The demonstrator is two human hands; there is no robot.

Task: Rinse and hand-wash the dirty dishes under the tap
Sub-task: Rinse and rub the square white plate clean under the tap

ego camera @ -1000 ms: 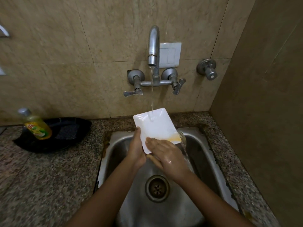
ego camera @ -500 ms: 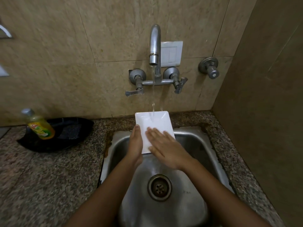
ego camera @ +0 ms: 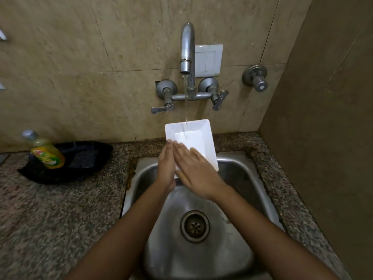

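The person's two forearms are bare, with no sleeves visible. The left hand (ego camera: pixel 166 166) and the right hand (ego camera: pixel 196 173) wear no gloves. The fingernails look short.

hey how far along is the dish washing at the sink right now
Done: nothing visibly washed and set aside. In hand: the left hand holds a white rectangular dish under the running tap while the right hand lies flat on it, apparently rubbing. Left: setting it down; the sink holds no other dishes, and the soap bottle stands unused.

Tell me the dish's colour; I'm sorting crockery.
Plain white dish, clearest in the head view.
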